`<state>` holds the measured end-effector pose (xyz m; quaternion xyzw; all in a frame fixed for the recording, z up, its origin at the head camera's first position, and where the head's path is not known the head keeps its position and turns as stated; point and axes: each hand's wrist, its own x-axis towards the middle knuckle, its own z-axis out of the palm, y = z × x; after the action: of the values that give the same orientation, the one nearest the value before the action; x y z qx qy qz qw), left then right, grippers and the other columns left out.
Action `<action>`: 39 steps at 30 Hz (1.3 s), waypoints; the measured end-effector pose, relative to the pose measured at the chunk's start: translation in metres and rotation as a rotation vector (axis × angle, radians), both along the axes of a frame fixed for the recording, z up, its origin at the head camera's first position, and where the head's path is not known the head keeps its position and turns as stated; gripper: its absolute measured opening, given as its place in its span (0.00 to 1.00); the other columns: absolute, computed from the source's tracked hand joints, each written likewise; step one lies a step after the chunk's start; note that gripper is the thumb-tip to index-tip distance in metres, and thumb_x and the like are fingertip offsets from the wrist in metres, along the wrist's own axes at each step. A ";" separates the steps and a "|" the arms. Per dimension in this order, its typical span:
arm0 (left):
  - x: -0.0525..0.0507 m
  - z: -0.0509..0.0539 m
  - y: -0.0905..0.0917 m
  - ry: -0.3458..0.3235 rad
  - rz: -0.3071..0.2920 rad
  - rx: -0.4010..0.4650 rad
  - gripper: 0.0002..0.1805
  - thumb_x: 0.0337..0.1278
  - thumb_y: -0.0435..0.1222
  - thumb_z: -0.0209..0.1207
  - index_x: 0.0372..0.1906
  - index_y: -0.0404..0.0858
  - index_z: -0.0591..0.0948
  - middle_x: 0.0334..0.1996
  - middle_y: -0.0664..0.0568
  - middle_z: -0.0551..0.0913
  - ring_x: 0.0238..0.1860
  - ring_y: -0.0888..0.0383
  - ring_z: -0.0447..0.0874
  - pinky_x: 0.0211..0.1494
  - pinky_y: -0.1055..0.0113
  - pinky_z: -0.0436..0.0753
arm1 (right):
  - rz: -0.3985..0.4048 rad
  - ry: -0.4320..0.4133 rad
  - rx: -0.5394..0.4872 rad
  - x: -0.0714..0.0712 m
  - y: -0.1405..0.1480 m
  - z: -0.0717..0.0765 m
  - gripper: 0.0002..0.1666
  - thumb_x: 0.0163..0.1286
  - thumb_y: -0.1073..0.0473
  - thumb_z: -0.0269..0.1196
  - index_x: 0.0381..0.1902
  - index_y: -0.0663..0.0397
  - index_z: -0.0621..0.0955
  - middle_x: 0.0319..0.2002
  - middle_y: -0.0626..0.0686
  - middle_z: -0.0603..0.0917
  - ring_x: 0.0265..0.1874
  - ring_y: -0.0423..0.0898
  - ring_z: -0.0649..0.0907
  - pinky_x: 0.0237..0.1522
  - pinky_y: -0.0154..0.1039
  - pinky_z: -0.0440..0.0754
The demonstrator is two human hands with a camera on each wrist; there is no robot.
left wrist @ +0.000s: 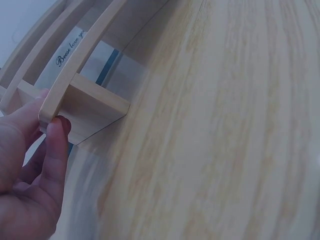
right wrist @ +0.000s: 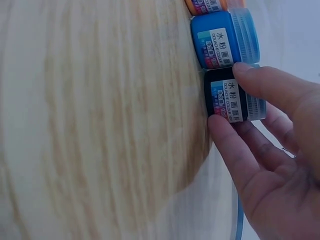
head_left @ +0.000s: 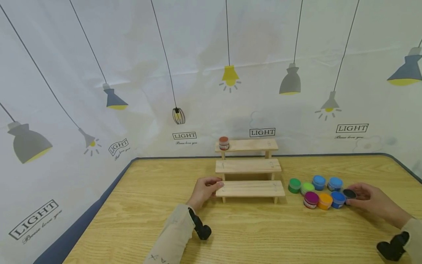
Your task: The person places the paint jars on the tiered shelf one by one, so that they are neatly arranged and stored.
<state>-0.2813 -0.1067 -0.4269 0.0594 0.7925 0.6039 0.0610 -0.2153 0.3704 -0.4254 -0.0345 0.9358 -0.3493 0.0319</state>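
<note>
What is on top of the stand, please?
A reddish jar sits at left on the top shelf. The left hand pinches the bottom shelf. The spot beneath the jar is hidden.

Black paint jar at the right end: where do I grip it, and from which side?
I'd grip the black paint jar around its round side wall, coming from the right, where the right hand is: it stands upright, and the blue jar close on its left crowds that side.

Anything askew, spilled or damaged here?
No visible spills, tipped jars or damage. Only mild oddity: the reddish-brown jar sits alone at the left end of the top step of the wooden stand, while the other jars cluster to the stand's right.
</note>
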 end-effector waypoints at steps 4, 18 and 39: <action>0.000 0.000 0.000 0.003 -0.002 0.002 0.15 0.51 0.42 0.61 0.43 0.38 0.82 0.27 0.52 0.78 0.18 0.62 0.70 0.25 0.68 0.74 | -0.008 -0.010 -0.001 0.002 0.001 0.000 0.36 0.59 0.49 0.61 0.50 0.75 0.65 0.44 0.70 0.72 0.42 0.62 0.74 0.37 0.49 0.75; 0.001 0.003 0.000 -0.012 -0.013 0.023 0.15 0.51 0.40 0.60 0.44 0.37 0.81 0.26 0.51 0.78 0.18 0.61 0.70 0.25 0.67 0.75 | 0.004 -0.053 -0.040 0.005 0.006 -0.006 0.42 0.56 0.46 0.63 0.53 0.76 0.63 0.45 0.72 0.71 0.42 0.61 0.75 0.36 0.46 0.77; 0.019 0.025 0.003 -0.002 -0.018 0.013 0.15 0.55 0.36 0.57 0.46 0.31 0.79 0.29 0.46 0.78 0.19 0.61 0.69 0.27 0.65 0.75 | 0.004 0.118 0.039 0.007 0.007 0.008 0.36 0.61 0.52 0.60 0.53 0.78 0.64 0.44 0.73 0.71 0.33 0.43 0.78 0.29 0.42 0.78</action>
<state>-0.2618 -0.1039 -0.4015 0.0663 0.7879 0.6086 0.0667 -0.2081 0.3772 -0.4172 -0.0564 0.9426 -0.3283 -0.0218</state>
